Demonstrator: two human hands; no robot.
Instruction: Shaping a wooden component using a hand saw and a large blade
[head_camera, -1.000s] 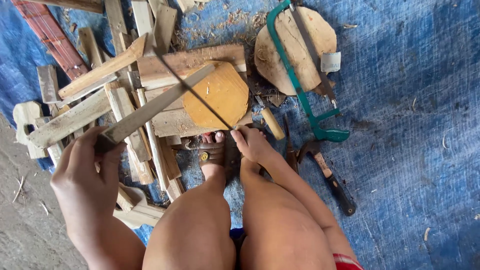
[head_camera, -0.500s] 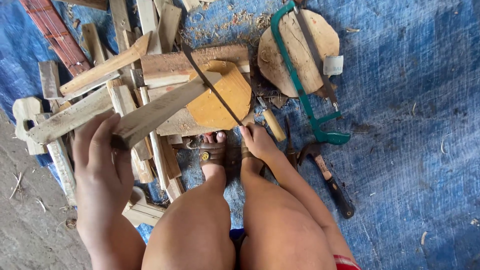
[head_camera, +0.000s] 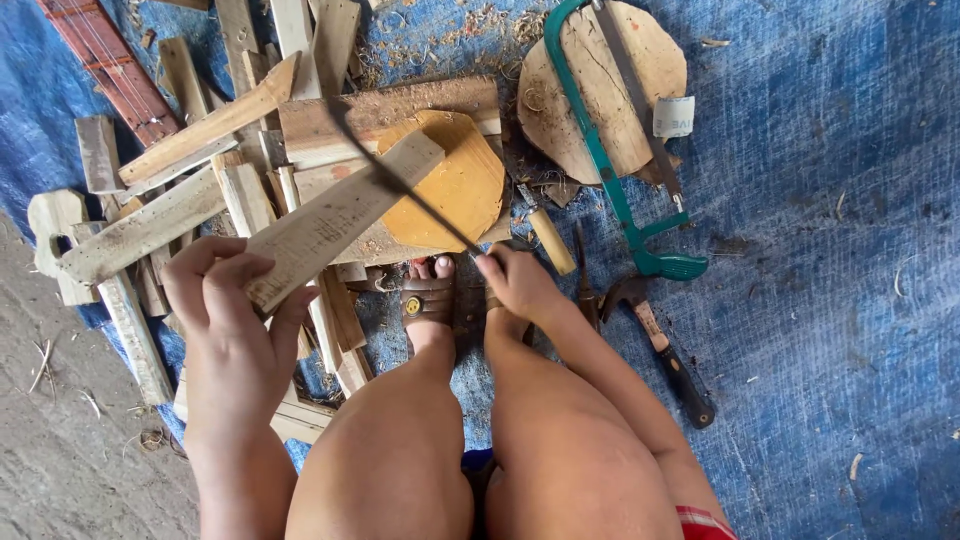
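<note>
My left hand (head_camera: 235, 305) clamps the wood strip (head_camera: 340, 215) mid-frame, right hand (head_camera: 515, 280) grips the thin blade (head_camera: 400, 180) across it; no finished cut visible yet.

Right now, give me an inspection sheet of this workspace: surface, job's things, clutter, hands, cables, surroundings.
Surface: blue tarp, strewn with sawdust and shavings.
Job's things: wooden plank, one end gripped, other end over an orange-brown wooden board; thin dark saw blade crossing the plank.
Clutter: pile of wood offcuts; green hacksaw lying on a round wood slab; hammer; wooden-handled tool; roll of tape.
Hands: left hand grips the plank; right hand holds the blade's near end.
Cables: nothing seen.
Surroundings: bare ground on the left; sandalled foot beside the boards.
</note>
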